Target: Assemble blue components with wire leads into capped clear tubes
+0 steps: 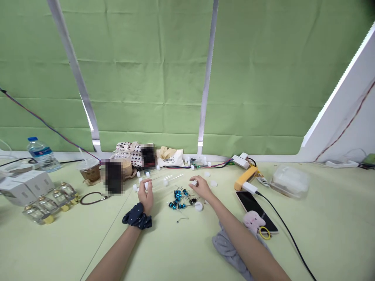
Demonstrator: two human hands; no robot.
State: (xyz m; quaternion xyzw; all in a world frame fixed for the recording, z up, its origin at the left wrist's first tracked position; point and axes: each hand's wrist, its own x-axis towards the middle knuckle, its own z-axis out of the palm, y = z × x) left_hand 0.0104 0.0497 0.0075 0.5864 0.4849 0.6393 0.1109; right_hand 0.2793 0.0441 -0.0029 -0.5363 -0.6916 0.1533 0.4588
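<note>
My left hand (145, 198), with a dark scrunchie (137, 217) at its wrist, has its thumb and fingers closed around a small white cap (147, 185). My right hand (202, 189) pinches another white cap (194, 182) between thumb and fingertips. Between the hands lies a loose pile of small blue-and-black parts with thin metal stems (177, 199). Clear tubes (172, 179) rest just beyond the pile, hard to make out against the table. A larger round white lid (198, 206) sits by the pile, and a thin bent pin (182, 219) lies nearer me.
A phone (258, 210) with a pink plush charm (254, 220) and a grey cloth (230, 249) lie by my right forearm. A clear plastic box (289, 181) stands farther right. Leftward are glass bottles (45, 205), an iced drink (89, 171), a water bottle (43, 155) and white boxes (36, 182).
</note>
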